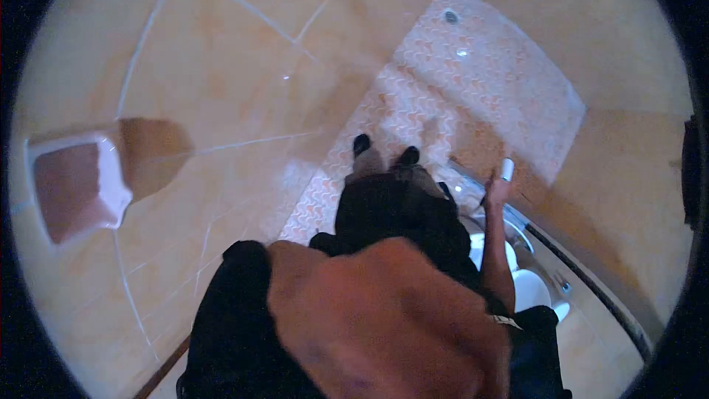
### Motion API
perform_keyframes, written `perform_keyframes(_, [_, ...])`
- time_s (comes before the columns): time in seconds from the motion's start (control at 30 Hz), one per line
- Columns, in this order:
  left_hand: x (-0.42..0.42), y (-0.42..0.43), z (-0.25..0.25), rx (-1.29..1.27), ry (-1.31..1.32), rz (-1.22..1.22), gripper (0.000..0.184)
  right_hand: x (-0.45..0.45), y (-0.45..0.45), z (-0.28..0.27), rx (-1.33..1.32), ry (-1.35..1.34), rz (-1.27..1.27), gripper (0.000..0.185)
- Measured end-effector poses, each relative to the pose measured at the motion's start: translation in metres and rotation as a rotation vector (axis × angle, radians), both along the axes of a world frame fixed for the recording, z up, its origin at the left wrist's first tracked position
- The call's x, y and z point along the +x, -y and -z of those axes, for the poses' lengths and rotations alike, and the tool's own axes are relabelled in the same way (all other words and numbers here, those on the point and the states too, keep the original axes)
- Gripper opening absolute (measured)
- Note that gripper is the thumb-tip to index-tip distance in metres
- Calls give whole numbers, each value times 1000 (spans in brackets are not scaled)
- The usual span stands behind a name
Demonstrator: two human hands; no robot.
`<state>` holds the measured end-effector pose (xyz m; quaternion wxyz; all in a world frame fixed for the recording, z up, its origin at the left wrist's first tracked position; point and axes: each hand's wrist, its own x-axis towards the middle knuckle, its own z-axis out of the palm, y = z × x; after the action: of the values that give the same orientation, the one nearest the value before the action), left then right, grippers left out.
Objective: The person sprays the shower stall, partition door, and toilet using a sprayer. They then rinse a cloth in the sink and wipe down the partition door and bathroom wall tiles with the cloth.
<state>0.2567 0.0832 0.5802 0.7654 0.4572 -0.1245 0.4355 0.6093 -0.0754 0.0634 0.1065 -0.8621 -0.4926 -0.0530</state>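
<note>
My right hand (498, 191) reaches forward along the right side, low over the patterned floor. Its fingers are wrapped round a small white cylindrical object (507, 169) that sticks out beyond them; its exact kind is too small to tell. A large, blurred part of my left arm or hand (391, 318) crosses close below the camera, out of a black sleeve (229, 325). No fingers of the left hand can be made out, nor anything it holds. Near my right forearm are white round vessels (530, 290), partly hidden by the arm.
A pink wall-mounted dish (114, 185) juts out at the left. My dark-shod feet (384, 149) stand on patterned floor tiles (413, 100) with a round drain (451, 16). A dark bar (583, 281) runs diagonally at the right, and dark cloth (690, 170) hangs at the far right.
</note>
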Motion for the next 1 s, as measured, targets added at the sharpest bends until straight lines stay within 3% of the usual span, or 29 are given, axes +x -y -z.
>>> perform_keyframes(0.03, [-4,-5,0,30,11,61,22,-4,-11,-9,107,-762,409,26])
perform_keyframes(0.07, [-7,-10,-1,55,18,117,20,-22,-23,-44,84,-613,472,29])
perform_keyframes(0.1, [-9,-14,-2,78,25,173,19,-53,-43,-117,118,-826,480,30])
perform_keyframes(0.17, [-14,-22,-5,131,30,275,17,-39,-30,-87,251,-711,399,20])
perform_keyframes(0.23, [-17,-27,-10,205,-9,363,16,-44,-27,-97,339,-710,343,16])
perform_keyframes(0.3, [-19,-31,-15,283,-64,445,15,-51,-26,-121,329,-1005,493,27])
perform_keyframes(0.4, [-18,-30,-13,335,-109,529,15,-60,-30,-133,345,-1047,532,25])
perform_keyframes(0.57, [14,12,21,-202,376,162,24,-69,-34,-138,440,-1100,603,21])
perform_keyframes(0.7, [11,24,-2,-465,291,26,24,-79,-42,-159,473,-1090,563,21])
perform_keyframes(0.73, [18,18,-1,-278,392,90,30,-53,-15,-126,466,-1105,573,21])
perform_keyframes(0.8, [36,3,5,85,566,227,48,-7,6,-35,284,-721,422,20])
perform_keyframes(0.9, [57,-3,21,628,821,462,77,-59,-26,-121,389,-1012,526,20])
perform_keyframes(0.93, [58,12,24,617,813,472,77,-65,-33,-138,391,-1073,518,19])
perform_keyframes(1.0, [54,45,28,-452,375,570,84,-69,-34,-138,431,-1130,514,19])
